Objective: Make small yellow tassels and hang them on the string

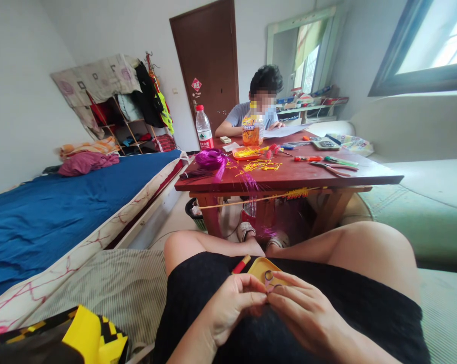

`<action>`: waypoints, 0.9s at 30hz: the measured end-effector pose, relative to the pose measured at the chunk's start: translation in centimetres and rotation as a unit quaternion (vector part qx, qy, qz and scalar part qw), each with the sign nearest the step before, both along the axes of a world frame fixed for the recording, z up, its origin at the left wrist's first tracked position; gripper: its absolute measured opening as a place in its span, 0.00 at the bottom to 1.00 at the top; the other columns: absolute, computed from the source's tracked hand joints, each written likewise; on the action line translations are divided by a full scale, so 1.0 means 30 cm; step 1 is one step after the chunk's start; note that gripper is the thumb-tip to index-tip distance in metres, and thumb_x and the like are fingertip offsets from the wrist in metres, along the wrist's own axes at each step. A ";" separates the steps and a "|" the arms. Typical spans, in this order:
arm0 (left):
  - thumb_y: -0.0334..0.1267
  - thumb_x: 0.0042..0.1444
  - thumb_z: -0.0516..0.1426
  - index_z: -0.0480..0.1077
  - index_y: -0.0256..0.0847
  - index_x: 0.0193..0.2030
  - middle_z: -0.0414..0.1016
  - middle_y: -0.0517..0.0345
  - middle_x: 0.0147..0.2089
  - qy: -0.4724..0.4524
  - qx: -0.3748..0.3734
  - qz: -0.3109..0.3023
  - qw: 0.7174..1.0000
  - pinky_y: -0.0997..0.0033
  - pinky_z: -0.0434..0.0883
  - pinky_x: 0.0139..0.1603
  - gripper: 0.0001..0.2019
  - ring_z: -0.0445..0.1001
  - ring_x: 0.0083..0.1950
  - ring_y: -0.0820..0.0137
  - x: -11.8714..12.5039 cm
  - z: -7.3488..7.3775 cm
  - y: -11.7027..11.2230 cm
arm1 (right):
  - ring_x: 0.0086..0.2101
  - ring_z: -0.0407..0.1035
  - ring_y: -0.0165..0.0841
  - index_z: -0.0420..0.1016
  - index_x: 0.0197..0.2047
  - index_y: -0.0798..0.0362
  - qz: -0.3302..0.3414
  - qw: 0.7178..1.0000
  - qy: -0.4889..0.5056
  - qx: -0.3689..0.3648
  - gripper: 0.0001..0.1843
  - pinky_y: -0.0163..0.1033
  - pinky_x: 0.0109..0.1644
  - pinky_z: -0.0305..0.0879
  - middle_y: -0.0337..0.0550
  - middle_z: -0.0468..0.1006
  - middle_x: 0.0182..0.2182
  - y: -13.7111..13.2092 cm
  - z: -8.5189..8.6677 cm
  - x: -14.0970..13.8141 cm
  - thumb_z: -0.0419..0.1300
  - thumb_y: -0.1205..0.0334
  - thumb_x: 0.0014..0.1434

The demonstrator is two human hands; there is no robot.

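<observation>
Over my lap, my left hand (239,298) is closed, its thumb and forefinger pinched together on something too small to make out. Fingertip to fingertip with it, my right hand (308,306) is also closed in a pinch. Two small dark-rimmed loops (268,275), like scissor handles, stick up by the right fingers, with a pinkish bit between them. Just behind the fingers a yellow tray (257,266) rests on the black clothing of my lap. A red stick with a gold end (241,264) lies at the tray's left.
Ahead stands a red table (221,174) with purple strands (212,158), yellow pieces (259,167), bottles (203,129) and pliers (331,169). A thin stick (243,202) with yellow pieces projects along its near edge. Behind it a person (247,111) sits with papers. A blue bed (80,202) lies left.
</observation>
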State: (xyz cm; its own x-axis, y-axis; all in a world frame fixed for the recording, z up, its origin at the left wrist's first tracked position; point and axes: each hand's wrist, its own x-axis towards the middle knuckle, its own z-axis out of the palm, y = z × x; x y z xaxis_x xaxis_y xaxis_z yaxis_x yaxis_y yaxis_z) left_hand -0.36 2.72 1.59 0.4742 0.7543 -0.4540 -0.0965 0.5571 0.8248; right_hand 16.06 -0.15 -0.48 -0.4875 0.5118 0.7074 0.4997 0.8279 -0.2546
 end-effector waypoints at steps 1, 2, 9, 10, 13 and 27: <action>0.33 0.35 0.64 0.68 0.35 0.24 0.68 0.64 0.22 0.023 0.019 -0.007 1.000 0.77 0.60 0.28 0.09 0.64 0.23 0.78 -0.003 0.003 0.003 | 0.26 0.73 0.29 0.69 0.34 0.56 -0.002 1.000 0.006 -0.007 0.13 0.41 0.50 0.68 0.42 0.77 0.25 0.000 0.001 -0.002 0.45 0.73 0.61; 0.32 0.36 0.63 0.68 0.35 0.24 0.68 0.64 0.22 0.046 0.040 -0.014 0.998 0.77 0.60 0.29 0.08 0.64 0.24 0.78 -0.004 0.006 0.007 | 0.27 0.73 0.30 0.69 0.34 0.56 -0.007 1.000 0.012 -0.013 0.12 0.41 0.50 0.68 0.42 0.77 0.25 -0.001 0.001 -0.004 0.46 0.73 0.61; 0.36 0.43 0.60 0.66 0.36 0.26 0.65 0.63 0.24 0.103 0.191 0.022 0.976 0.76 0.58 0.30 0.07 0.61 0.27 0.75 0.017 -0.001 0.000 | 0.27 0.72 0.31 0.71 0.31 0.53 -0.010 0.979 0.055 -0.196 0.09 0.40 0.46 0.68 0.40 0.75 0.23 -0.010 0.014 -0.006 0.51 0.69 0.58; 0.37 0.45 0.59 0.66 0.36 0.27 0.65 0.62 0.25 0.118 0.218 0.025 0.969 0.76 0.58 0.30 0.07 0.61 0.27 0.75 0.019 -0.001 -0.004 | 0.27 0.71 0.31 0.71 0.29 0.53 -0.020 0.969 0.068 -0.236 0.09 0.38 0.42 0.69 0.40 0.75 0.23 -0.010 0.019 -0.004 0.52 0.69 0.57; 0.41 0.53 0.55 0.66 0.37 0.31 0.68 0.59 0.29 0.189 0.307 0.000 0.933 0.74 0.60 0.33 0.08 0.64 0.30 0.72 0.017 0.006 -0.022 | 0.28 0.71 0.33 0.72 0.28 0.54 -0.050 0.937 0.110 -0.328 0.08 0.35 0.33 0.68 0.41 0.75 0.25 -0.011 0.030 0.001 0.54 0.67 0.56; 0.26 0.56 0.47 0.63 0.38 0.25 0.67 0.59 0.25 0.347 0.694 -0.009 0.631 0.68 0.61 0.36 0.11 0.63 0.29 0.71 0.013 -0.025 -0.068 | 0.27 0.66 0.33 0.73 0.27 0.56 -0.078 0.880 0.125 -0.452 0.09 0.34 0.32 0.60 0.41 0.74 0.24 -0.007 0.060 -0.028 0.52 0.67 0.54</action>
